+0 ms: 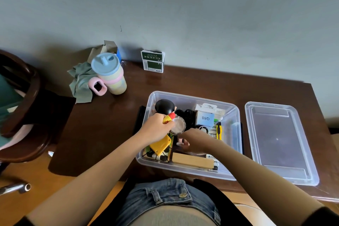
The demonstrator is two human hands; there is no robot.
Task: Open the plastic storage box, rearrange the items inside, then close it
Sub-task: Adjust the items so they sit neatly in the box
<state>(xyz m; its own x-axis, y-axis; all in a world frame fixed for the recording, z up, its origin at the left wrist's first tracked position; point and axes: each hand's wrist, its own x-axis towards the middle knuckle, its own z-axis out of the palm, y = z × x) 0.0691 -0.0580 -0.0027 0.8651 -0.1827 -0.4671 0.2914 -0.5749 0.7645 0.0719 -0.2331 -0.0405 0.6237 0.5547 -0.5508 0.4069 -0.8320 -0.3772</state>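
Observation:
The clear plastic storage box point(236, 115) stands open on the dark wooden table point(113, 119), its lid point(278, 141) lying flat to the right. My left hand point(156, 128) grips a toy figure point(165, 107) with a black head and red-and-yellow body, over the box's left part. My right hand point(196, 141) reaches down into the middle of the box with curled fingers; what it touches is hidden. Inside lie a yellow tool point(160, 145), a wooden block point(192, 160), a blue Q88 card point(205, 118), a yellow utility knife point(218, 131) and black cables point(189, 115).
A pastel cup with a blue lid point(110, 73) stands at the back left beside a grey cloth point(80, 82) and a pink piece point(97, 86). A green and white carton point(153, 61) stands against the wall. A dark wooden chair point(23, 104) is at left.

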